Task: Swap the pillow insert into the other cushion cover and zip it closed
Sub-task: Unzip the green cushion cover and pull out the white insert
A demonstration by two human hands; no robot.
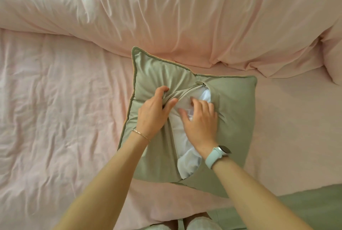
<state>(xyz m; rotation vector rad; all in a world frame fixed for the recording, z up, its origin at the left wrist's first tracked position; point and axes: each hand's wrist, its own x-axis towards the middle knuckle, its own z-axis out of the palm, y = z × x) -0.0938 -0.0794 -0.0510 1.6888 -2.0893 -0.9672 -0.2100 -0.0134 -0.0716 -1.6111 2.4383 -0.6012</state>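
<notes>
While my left grip (154, 111) is pinching the cover (231, 100) edge, my right grip (200, 118), fingers loose, is pressing the insert (187, 163)

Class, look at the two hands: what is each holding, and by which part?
Left hand grips the green cushion cover by its zip-opening edge. Right hand presses into the white insert; a firm grip cannot be told.

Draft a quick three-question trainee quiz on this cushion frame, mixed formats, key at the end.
1. True or false: the zipper on the green cushion cover is fully closed.
2. Which hand pinches the cover fabric beside the opening? A) left hand B) right hand C) neither
3. Fill in: the white insert shows through the open ____.

Key: 1 false, the zipper pull sits at the far end with the slit gaping; 2 A; 3 zipper.
</notes>
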